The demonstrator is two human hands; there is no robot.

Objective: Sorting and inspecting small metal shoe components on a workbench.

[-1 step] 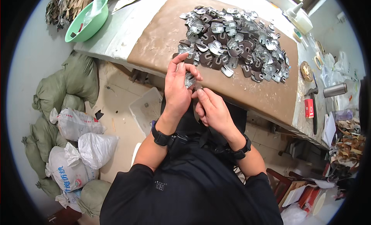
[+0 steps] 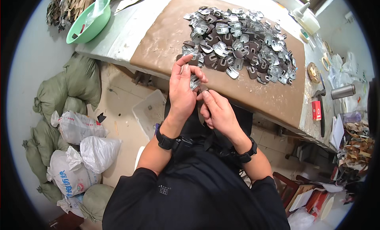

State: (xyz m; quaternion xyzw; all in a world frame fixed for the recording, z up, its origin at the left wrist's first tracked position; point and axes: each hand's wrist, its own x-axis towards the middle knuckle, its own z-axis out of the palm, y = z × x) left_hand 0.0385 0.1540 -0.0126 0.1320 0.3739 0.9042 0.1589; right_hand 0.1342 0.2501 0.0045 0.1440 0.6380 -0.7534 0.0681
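My left hand (image 2: 183, 89) is in front of the table's near edge, fingers curled round a shiny U-slotted metal plate (image 2: 194, 82) and the forefinger raised. Close against it, my right hand (image 2: 218, 112) is closed, thumb and forefinger pinched at the plate's lower end. What the pinch holds is small and mostly covered by the fingers. A narrow dark strip (image 2: 201, 111) shows below, between the two hands; I cannot tell what it is. Just beyond the hands lies a heap of similar slotted plates (image 2: 241, 42), some silver, some with a dark brown face.
The heap rests on a brown sheet (image 2: 158, 44) over the worktable. A green basin (image 2: 95, 26) stands at the far left. On the right lie a hammer (image 2: 320, 93), a red box (image 2: 316, 110) and a metal cylinder (image 2: 343, 92). Stuffed sacks (image 2: 81, 77) and a white crate (image 2: 148, 111) sit on the floor.
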